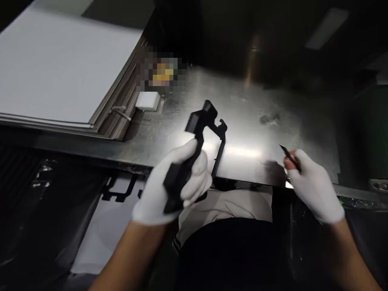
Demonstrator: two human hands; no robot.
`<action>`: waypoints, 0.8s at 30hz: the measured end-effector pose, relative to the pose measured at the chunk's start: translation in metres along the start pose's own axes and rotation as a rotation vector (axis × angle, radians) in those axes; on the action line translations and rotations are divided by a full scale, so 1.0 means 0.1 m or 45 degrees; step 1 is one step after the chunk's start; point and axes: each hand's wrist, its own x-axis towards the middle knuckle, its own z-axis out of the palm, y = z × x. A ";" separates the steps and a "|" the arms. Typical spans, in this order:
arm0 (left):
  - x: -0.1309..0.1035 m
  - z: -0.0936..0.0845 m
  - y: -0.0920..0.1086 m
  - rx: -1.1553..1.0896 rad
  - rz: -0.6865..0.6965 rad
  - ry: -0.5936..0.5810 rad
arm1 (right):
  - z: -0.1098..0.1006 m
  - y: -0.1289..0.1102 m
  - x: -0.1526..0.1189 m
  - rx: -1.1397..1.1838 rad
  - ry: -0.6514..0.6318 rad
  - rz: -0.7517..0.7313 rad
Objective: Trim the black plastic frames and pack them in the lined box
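My left hand [169, 182], in a white glove, is wrapped round a black frame-shaped part [198, 121] with a hooked end. The part is tilted upward over the front edge of the metal table. Off to the right, my right hand [313, 184], also gloved but with bare fingertips showing, grips a small dark blade [287, 154] that points up and to the left. A wide gap separates the blade from the black part.
A stack of white sheets [66, 68] covers the left of the metal table [242, 105]. Beside it sits a small white block [148, 101]. Below the front edge, other black parts [121, 196] lie on a white sheet [100, 238].
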 end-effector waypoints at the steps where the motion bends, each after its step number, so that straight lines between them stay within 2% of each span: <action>1: 0.21 0.06 0.02 0.006 -0.018 -0.042 | 0.05 -0.12 0.12 0.000 -0.034 -0.085; 2: 0.38 0.10 0.02 0.024 -0.048 -0.072 | 0.11 -0.24 0.22 0.011 -0.098 -0.205; 4: 0.58 0.13 -0.05 0.067 -0.106 -0.094 | 0.25 -0.45 0.30 -0.025 -0.205 -0.456; 6: 0.63 0.12 -0.13 0.093 -0.143 -0.096 | 0.40 -0.62 0.27 -0.147 -0.291 -0.620; 8: 0.59 0.09 -0.16 0.105 -0.166 -0.096 | 0.51 -0.72 0.20 -0.282 -0.343 -0.671; 12: 0.54 0.12 -0.15 0.175 -0.208 -0.051 | 0.60 -0.75 0.16 -0.399 -0.303 -0.623; 18: 0.56 0.23 -0.14 0.243 -0.285 0.051 | 0.51 -0.69 0.33 -0.433 -0.309 -0.552; 24: 0.57 0.26 -0.14 0.259 -0.272 0.081 | 0.41 -0.55 0.51 -0.415 -0.194 -0.216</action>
